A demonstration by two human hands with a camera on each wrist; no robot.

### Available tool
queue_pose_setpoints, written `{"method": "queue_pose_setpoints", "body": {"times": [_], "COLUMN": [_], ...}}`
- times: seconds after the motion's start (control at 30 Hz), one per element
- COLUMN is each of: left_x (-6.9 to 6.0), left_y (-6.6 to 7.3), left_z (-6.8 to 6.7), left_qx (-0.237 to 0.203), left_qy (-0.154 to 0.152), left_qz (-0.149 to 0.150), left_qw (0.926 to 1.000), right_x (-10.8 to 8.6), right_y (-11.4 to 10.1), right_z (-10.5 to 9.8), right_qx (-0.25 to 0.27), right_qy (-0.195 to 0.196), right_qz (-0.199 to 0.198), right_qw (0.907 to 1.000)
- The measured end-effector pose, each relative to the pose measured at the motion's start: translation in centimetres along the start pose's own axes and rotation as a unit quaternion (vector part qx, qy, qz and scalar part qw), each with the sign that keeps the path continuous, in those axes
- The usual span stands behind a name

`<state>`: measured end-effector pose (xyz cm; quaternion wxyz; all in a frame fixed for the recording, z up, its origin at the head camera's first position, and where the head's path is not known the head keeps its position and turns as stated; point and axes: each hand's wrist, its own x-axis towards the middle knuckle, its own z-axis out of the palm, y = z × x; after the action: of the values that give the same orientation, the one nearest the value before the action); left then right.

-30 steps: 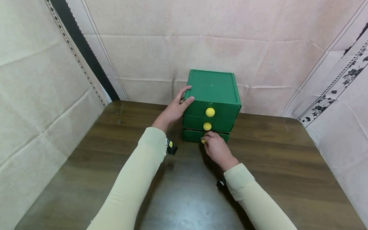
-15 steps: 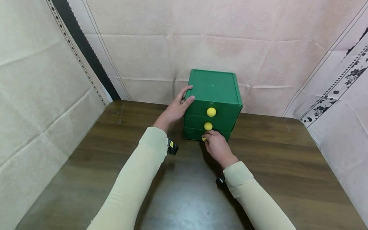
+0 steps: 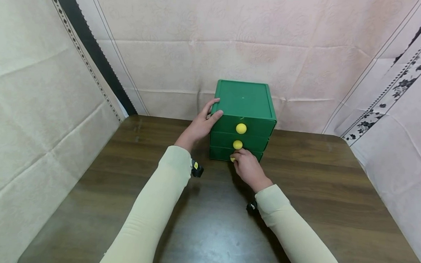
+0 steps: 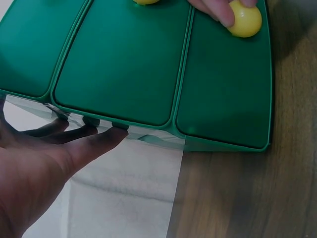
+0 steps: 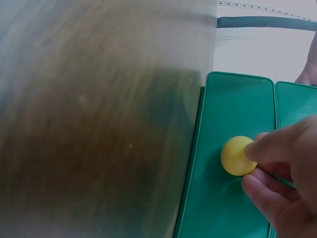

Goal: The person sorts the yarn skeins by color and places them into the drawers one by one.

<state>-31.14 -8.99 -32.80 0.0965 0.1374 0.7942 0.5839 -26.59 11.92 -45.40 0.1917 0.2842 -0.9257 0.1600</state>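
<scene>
A small green drawer box (image 3: 245, 100) with three stacked drawers, each with a round yellow knob, stands at the back of the table. My left hand (image 3: 198, 127) rests against its left side, thumb near the top front corner; in the left wrist view its fairly straight fingers (image 4: 99, 144) touch the side wall. With thumb and fingertips, my right hand (image 3: 248, 168) pinches the yellow knob (image 5: 237, 156) of the bottom drawer (image 4: 223, 84). That drawer's front lies flush with the others. The middle knob (image 3: 237, 144) and top knob (image 3: 241, 128) are untouched.
The brown wooden table (image 3: 200, 231) extends in front of the box and to both sides. Pale patterned cloth (image 3: 234, 43) hangs close behind the box, with more cloth at the left and right.
The bottom drawer, slightly pulled out a second ago with a dark gap above it, has moved back in with my right hand on its knob. My left hand stays against the box.
</scene>
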Motion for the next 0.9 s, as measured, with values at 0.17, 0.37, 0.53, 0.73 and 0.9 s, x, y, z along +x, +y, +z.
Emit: {"method": "queue_pose_setpoints", "body": {"times": [0.17,0.37,0.53,0.73,0.9], "left_x": [0.1,1.8,1.5,0.4,-0.5], "left_y": [0.1,-2.6,-3.0,-3.0,-3.5], "left_z": [0.0,-0.5,-1.2,-2.5,-3.5], "left_qx": [-0.011,0.023,0.087,0.161,0.207], "left_qy": [-0.010,-0.003,-0.007,-0.005,0.007], "left_qz": [-0.005,0.022,0.042,0.060,0.069], "left_qw": [0.9999,0.9995,0.9953,0.9852,0.9759], "right_x": [-0.2,-0.8,-1.2,-1.7,-2.1], "right_y": [-0.2,-0.2,0.5,1.6,3.0], "right_z": [-0.9,-2.5,-4.0,-6.2,-8.0], "right_qx": [0.018,0.036,0.055,0.070,0.061], "right_qy": [-0.028,-0.055,-0.039,-0.020,0.017], "right_qz": [0.020,0.052,0.073,0.102,0.116], "right_qw": [0.9992,0.9965,0.9950,0.9922,0.9912]}}
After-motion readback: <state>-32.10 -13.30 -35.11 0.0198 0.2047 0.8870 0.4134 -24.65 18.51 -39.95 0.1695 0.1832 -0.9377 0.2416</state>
